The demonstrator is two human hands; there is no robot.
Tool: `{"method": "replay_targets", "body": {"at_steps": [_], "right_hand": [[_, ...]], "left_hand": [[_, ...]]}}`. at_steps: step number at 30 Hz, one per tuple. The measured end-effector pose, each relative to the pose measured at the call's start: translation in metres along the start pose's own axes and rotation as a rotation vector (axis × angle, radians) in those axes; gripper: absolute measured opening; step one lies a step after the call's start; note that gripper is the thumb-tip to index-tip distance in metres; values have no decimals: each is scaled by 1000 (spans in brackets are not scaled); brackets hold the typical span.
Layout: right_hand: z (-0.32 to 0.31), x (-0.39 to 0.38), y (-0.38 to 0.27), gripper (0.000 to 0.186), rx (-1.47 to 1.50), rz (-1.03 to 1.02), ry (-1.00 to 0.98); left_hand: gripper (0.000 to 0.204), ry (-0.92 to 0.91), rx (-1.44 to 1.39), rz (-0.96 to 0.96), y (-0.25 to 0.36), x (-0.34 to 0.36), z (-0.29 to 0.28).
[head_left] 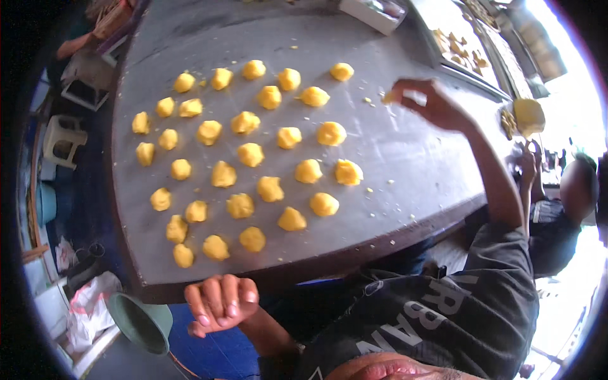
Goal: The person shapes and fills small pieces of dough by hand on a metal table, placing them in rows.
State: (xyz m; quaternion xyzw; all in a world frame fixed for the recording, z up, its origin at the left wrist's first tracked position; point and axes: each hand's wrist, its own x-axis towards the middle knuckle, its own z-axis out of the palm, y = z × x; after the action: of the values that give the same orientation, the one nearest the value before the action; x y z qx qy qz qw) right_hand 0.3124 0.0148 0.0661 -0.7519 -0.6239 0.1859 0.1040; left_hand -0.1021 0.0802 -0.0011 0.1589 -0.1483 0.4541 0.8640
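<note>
Several rough yellow dough balls (251,154) lie spread in loose rows over the grey tabletop (380,57). Above the table's right part, my right hand (437,104) reaches out with thumb and forefinger pinched on a small yellowish piece of dough (388,97). Its other fingers are bent. My left hand (221,303) hovers at the near edge, just below the closest dough balls, with fingers curled in and nothing visible in them. Its palm is hidden. Small crumbs dot the tabletop around the balls.
A tray of shaped yellow pieces (459,50) sits at the far right, near a white box (375,14). Beyond my right arm, another person (560,215) works beside a yellow container (529,116). A green bucket (142,323) and white stool (64,139) stand left of the table.
</note>
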Motion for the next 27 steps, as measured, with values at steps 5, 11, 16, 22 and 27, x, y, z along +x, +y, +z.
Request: {"method": "replay_targets", "body": {"at_steps": [5,11,16,22,27], "right_hand": [[34,-72,33,56,-424,38,19],[7,-15,8,70,-318,-147,897],[59,24,37,64,-687,-142,769],[70,28,48,64,-614,-211,758],[69,22,49,65,-656,-132,709]], "left_hand": [[21,-19,55,-50,-5,3,2],[23,40,112,19,-9,4,7],[25,63,138,54,-9,4,9],[26,69,142,46,-13,5,10],[26,82,125,45,-15,3,9]]}}
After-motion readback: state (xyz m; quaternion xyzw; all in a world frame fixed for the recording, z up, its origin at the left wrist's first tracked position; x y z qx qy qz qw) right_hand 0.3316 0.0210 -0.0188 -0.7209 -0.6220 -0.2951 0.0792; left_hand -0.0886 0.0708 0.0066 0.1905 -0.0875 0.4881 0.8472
